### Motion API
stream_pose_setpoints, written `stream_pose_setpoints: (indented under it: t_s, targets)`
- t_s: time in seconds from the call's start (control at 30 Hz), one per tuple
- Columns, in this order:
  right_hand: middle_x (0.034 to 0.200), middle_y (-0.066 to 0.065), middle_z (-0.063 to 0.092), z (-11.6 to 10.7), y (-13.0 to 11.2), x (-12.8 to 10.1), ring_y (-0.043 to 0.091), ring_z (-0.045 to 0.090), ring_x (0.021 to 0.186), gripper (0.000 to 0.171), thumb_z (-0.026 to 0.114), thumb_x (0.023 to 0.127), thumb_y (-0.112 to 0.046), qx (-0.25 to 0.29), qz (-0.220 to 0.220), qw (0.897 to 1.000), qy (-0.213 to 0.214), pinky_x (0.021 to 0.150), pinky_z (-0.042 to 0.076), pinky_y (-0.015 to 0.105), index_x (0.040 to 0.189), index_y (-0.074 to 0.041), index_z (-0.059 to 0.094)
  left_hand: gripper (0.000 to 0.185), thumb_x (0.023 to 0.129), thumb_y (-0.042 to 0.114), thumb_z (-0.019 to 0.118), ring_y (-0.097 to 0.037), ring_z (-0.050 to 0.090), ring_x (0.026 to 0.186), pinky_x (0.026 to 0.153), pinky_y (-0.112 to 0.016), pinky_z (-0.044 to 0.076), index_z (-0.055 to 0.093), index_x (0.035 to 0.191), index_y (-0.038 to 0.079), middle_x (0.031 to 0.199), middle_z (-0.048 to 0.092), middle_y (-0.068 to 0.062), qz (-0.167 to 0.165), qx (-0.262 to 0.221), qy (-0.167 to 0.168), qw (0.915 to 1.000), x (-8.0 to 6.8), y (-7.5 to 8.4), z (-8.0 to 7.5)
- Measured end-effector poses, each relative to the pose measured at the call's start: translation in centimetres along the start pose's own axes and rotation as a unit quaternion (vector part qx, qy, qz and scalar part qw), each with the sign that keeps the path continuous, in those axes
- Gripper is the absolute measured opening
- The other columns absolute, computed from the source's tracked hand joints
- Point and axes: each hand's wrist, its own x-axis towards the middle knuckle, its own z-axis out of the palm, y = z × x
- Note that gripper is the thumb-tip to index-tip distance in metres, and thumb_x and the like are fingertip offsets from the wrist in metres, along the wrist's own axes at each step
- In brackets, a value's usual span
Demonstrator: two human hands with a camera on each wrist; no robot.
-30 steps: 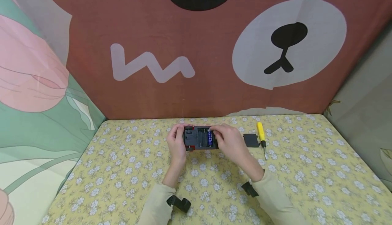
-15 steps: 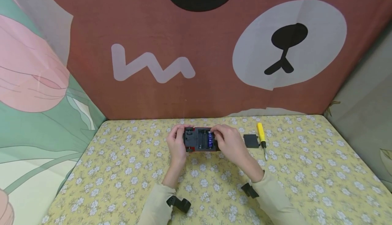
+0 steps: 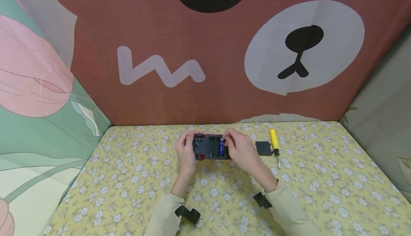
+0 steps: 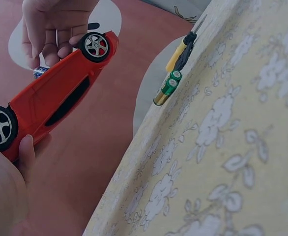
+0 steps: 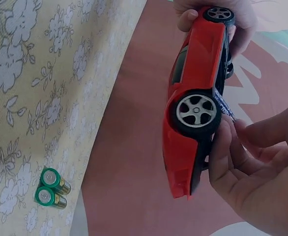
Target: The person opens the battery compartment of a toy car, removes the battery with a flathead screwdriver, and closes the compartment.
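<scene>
A red toy car (image 3: pixel 201 147) is held upside down above the table, its dark underside and uncovered battery compartment facing up. My left hand (image 3: pixel 186 151) grips one end of it, thumb along the side in the left wrist view. One blue-purple battery (image 3: pixel 222 147) lies across the compartment, and the slot beside it holds no battery. With thumb and fingertips my right hand (image 3: pixel 240 149) pinches one end of that battery. The right wrist view shows the battery (image 5: pixel 224 104) tilted, sticking out past the car's underside. Its other end is hidden by the car body.
Right of the hands lie a black battery cover (image 3: pixel 263 148) and a yellow-handled screwdriver (image 3: pixel 274 143). Two green batteries (image 5: pixel 50 189) sit side by side on the flowered tablecloth (image 3: pixel 141 193). A printed cloth wall (image 3: pixel 160 104) rises behind the table.
The blue-purple battery's pinched end has tilted slightly out of the compartment towards the right. The car has shifted a little; both hands keep their hold.
</scene>
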Motion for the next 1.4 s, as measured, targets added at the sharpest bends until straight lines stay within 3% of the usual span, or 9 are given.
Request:
stream_pose_setpoints:
  t_s: [0.23, 0.6, 0.9, 1.13, 1.4]
  targets:
    - [0.093, 0.003, 0.067, 0.1, -0.2, 0.0, 0.017, 0.063, 0.080, 0.001, 0.069, 0.098, -0.006, -0.008, -0.006, 1.000, 0.009, 0.069, 0.054, 0.036, 0.099, -0.006, 0.068, 0.031, 0.107, 0.011, 0.050, -0.016, 0.068, 0.088, 0.075, -0.027, 0.053, 0.070, 0.102, -0.012, 0.105, 0.072, -0.030, -0.011, -0.006, 0.006, 0.9999, 0.0, 0.2, 0.0]
    - [0.090, 0.001, 0.068, -0.1, -0.3, -0.3, 0.013, 0.064, 0.076, 0.014, 0.077, 0.092, -0.003, 0.054, 0.003, 0.999, 0.006, 0.066, 0.055, 0.031, 0.099, -0.008, 0.066, 0.037, 0.108, 0.016, 0.051, -0.015, 0.068, 0.086, 0.072, -0.026, 0.053, 0.066, 0.107, -0.018, 0.107, 0.072, -0.030, -0.014, -0.013, 0.002, 0.9998, 0.0, 0.2, 0.1]
    - [0.100, 0.006, 0.069, -0.4, -0.4, -0.1, 0.020, 0.066, 0.090, 0.022, 0.078, 0.092, -0.006, 0.093, 0.040, 0.994, 0.036, 0.075, 0.056, 0.033, 0.112, -0.004, 0.069, 0.037, 0.107, 0.020, 0.051, -0.015, 0.066, 0.080, 0.066, -0.027, 0.055, 0.068, 0.106, -0.014, 0.103, 0.074, -0.022, -0.019, -0.029, 0.007, 0.9994, -0.1, 0.3, -0.1]
    - [0.100, 0.010, 0.070, -1.3, -0.4, 0.0, 0.023, 0.069, 0.092, 0.021, 0.076, 0.094, -0.007, 0.145, 0.060, 0.986, 0.049, 0.081, 0.057, 0.031, 0.114, -0.002, 0.074, 0.036, 0.107, 0.018, 0.051, -0.015, 0.067, 0.081, 0.068, -0.027, 0.055, 0.069, 0.105, -0.013, 0.104, 0.073, -0.023, -0.015, -0.018, 0.006, 0.9997, -0.1, 0.3, -0.1]
    - [0.100, 0.016, 0.066, -1.9, -0.1, 0.2, 0.012, 0.072, 0.086, 0.020, 0.073, 0.097, -0.009, 0.244, 0.100, 0.963, 0.059, 0.077, 0.062, 0.032, 0.114, 0.003, 0.073, 0.037, 0.107, 0.020, 0.051, -0.015, 0.068, 0.079, 0.067, -0.027, 0.055, 0.069, 0.104, -0.012, 0.099, 0.076, -0.014, -0.015, -0.021, 0.005, 0.9997, -0.1, 0.2, 0.0]
